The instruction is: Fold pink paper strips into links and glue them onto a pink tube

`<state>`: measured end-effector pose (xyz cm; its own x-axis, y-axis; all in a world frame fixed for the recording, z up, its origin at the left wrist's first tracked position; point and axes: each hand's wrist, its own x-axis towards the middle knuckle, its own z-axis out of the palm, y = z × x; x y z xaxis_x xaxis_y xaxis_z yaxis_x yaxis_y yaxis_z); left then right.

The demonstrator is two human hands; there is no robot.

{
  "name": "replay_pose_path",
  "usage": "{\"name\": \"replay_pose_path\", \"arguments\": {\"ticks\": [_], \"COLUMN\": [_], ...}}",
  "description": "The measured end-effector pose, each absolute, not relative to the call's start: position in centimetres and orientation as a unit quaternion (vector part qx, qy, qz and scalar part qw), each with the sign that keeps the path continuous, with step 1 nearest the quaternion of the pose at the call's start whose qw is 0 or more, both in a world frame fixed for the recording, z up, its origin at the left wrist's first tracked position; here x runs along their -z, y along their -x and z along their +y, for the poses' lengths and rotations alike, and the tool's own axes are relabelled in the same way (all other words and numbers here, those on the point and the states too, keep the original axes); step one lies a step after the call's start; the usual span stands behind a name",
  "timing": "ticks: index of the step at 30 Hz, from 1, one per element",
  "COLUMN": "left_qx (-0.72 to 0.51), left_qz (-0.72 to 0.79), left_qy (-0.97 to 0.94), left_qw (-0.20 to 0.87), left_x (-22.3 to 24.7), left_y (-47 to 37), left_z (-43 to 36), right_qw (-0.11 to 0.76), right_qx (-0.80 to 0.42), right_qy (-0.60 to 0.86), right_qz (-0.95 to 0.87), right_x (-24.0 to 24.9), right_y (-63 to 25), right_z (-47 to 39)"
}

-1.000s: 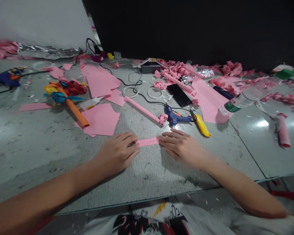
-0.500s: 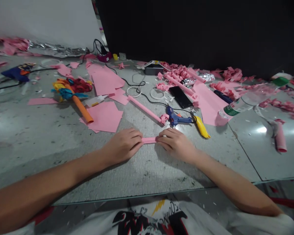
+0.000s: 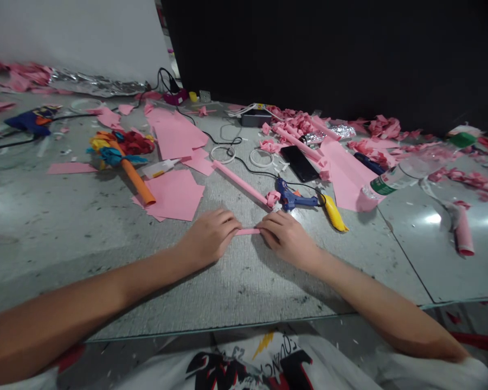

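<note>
Head view, looking down at my worktop (image 3: 244, 287): a narrow pink strip (image 3: 248, 232) lies straight and level between my hands, near the front edge. It is plain pink, slim as a band, with both ends hidden under my fingers; how many layers it has, I cannot tell. My left fingers (image 3: 229, 221) are drawn together, pinching its left end. My right fingers (image 3: 269, 225) are bent close together, pinching its right end.

Counting beyond my hands: one blue glue gun (image 3: 295, 199), with one yellow object (image 3: 334, 214) just beside it on the right; one slim pink tube (image 3: 239, 183) with a curled paper tip; one black phone (image 3: 300, 163); two white rings in the middle, the left one (image 3: 213, 155) and the right one (image 3: 252, 161); one clear bottle (image 3: 406, 169) with a green cap, lying on its side; one orange tube (image 3: 135, 179) topped with yellow, red and blue paper; and one thicker pink tube (image 3: 464, 233) at far right. Pink scraps (image 3: 296, 120), too many to count, pile up at the back.
</note>
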<state>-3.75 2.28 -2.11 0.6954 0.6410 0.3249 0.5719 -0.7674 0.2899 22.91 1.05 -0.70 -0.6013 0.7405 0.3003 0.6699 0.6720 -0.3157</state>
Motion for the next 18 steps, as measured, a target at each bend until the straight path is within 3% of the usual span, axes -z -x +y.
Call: {"name": "replay_pose_path", "arguments": {"ticks": [5, 12, 14, 18], "left_qx": [-0.195, -0.234, -0.231, -0.199], "left_qz": [0.346, 0.336, 0.33, 0.287], "left_qy": [-0.913, -0.889, -0.899, -0.937], "left_qw": [0.093, 0.204, 0.173, 0.007], "left_x": [2.06, 1.82, 1.76, 1.72], "left_y": [3.68, 3.61, 3.59, 3.76], "left_z": [2.3, 2.11, 1.97, 1.92], "right_qw": [0.21, 0.233, 0.245, 0.283], "right_qx": [-0.07, -0.154, -0.17, -0.195], "right_qy": [0.389, 0.38, 0.365, 0.361], "right_qz": [-0.894, -0.882, -0.882, -0.867], "right_x": [1.13, 0.75, 0.65, 0.61], "right_y": [-22.94, -22.89, -22.98, -23.26], "right_z": [1.17, 0.86, 0.78, 0.63]}}
